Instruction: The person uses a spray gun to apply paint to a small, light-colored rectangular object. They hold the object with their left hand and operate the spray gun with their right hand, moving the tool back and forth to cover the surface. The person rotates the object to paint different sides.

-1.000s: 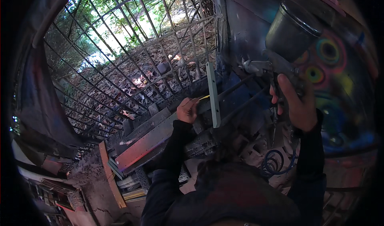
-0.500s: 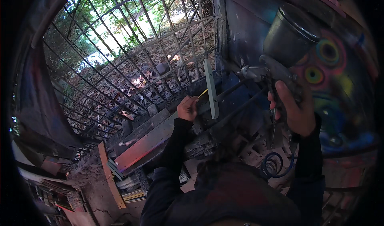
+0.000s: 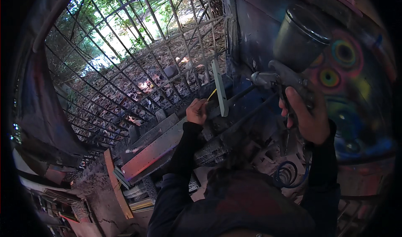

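My left hand (image 3: 196, 112) is closed, its fingers pinching a thin yellow stick (image 3: 212, 94). The stick's far end meets a narrow grey-green bar (image 3: 220, 91) with small holes, which hangs clear of my fingers. In my right hand (image 3: 312, 121) is a spray gun (image 3: 268, 78), my fingers wrapped round its grip. A dark lidded cup (image 3: 298, 42) sits on top of the gun, tilted. The nozzle points left toward the bar, with a gap between them. Part of the grip and trigger is hidden by my fingers.
A long reddish plank (image 3: 146, 157) lies below my left hand, with small grey-green pieces (image 3: 121, 177) at its end. A wooden strip (image 3: 118, 184) stands beside it. Metal bars (image 3: 142, 48) close off the far side. A coiled blue hose (image 3: 287, 174) hangs below the gun; a painted panel (image 3: 347, 94) stands right.
The grey-green bar has turned slightly on its stick, its lower end now higher. The spray gun has shifted a little to the left. Both hands keep their hold.
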The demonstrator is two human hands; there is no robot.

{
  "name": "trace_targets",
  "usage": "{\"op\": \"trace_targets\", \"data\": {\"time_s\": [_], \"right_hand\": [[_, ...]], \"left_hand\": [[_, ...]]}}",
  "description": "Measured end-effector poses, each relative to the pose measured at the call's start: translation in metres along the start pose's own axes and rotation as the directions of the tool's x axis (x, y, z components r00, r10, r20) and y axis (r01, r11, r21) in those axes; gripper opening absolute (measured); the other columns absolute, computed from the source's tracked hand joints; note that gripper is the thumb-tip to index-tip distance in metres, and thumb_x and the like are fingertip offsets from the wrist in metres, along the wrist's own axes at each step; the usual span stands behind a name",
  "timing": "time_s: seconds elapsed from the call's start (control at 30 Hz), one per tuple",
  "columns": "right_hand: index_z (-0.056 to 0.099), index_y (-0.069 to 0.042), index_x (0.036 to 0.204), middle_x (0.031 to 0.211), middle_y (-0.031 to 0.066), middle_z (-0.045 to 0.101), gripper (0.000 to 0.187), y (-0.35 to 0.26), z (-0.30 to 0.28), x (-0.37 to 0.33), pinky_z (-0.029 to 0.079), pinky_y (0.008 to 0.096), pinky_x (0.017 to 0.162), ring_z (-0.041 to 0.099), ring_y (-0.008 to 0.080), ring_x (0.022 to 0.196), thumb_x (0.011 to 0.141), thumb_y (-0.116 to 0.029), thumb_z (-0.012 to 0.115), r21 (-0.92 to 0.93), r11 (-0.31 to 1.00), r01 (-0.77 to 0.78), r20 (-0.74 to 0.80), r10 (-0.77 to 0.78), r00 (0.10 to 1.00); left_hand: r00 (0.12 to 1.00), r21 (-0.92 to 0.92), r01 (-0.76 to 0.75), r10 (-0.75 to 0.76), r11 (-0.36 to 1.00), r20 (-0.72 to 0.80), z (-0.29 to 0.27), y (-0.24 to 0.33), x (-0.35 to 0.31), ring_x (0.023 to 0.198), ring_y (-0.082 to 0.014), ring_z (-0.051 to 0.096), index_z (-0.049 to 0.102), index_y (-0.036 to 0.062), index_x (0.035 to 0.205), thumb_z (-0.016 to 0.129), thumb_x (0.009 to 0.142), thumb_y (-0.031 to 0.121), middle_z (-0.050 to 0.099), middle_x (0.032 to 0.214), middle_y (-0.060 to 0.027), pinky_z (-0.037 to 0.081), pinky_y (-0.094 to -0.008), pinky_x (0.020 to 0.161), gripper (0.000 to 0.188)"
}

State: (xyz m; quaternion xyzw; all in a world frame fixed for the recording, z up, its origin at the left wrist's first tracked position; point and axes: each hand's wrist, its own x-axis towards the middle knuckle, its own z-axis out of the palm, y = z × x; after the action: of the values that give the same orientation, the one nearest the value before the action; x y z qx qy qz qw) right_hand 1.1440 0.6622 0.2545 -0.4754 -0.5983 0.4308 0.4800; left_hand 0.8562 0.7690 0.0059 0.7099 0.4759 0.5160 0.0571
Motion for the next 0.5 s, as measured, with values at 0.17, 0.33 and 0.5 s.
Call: {"op": "trace_targets", "data": {"time_s": [0.17, 0.33, 0.5], "right_hand": [[0.054, -0.002, 0.117, 0.076, 0.0008, 0.057, 0.03, -0.004, -0.002, -0.013, 0.042, 0.0186, 0.046, 0.053, 0.0042, 0.062, 0.093, -0.021, 0.053, 0.004, 0.999, -0.051, 0.028, 0.051, 0.998], [0.054, -0.003, 0.116, 0.076, 0.0008, 0.057, 0.03, -0.007, 0.001, -0.019, 0.042, 0.0188, 0.046, 0.053, 0.0043, 0.063, 0.093, -0.02, 0.053, 0.052, 0.998, -0.028, -0.043, 0.03, 0.999], [0.054, -0.002, 0.118, 0.077, 0.0021, 0.058, 0.031, -0.005, 0.001, -0.013, 0.043, 0.0194, 0.047, 0.054, 0.005, 0.064, 0.092, -0.019, 0.054, -0.04, 0.998, -0.047, -0.031, 0.045, 0.998]], "left_hand": [[0.999, 0.032, 0.031, -0.032, 0.999, 0.026, 0.002, -0.004, 0.003, 0.064, -0.0297, 0.059, 0.065, 0.0031, 0.089, 0.062, 0.077, -0.002, 0.057, 0.073, -0.0124, 0.046, -0.0332, 0.057, 0.013], [0.999, -0.008, 0.052, -0.052, 0.999, -0.005, 0.005, -0.005, 0.002, 0.063, -0.028, 0.058, 0.065, 0.0027, 0.087, 0.064, 0.078, 0.001, 0.056, 0.069, -0.0117, 0.045, -0.033, 0.057, 0.009], [0.998, -0.006, 0.066, -0.066, 0.998, -0.013, 0.005, -0.002, 0.004, 0.062, -0.0267, 0.057, 0.066, 0.0028, 0.087, 0.064, 0.079, 0.004, 0.056, 0.068, -0.0115, 0.044, -0.0324, 0.057, 0.008]]}}
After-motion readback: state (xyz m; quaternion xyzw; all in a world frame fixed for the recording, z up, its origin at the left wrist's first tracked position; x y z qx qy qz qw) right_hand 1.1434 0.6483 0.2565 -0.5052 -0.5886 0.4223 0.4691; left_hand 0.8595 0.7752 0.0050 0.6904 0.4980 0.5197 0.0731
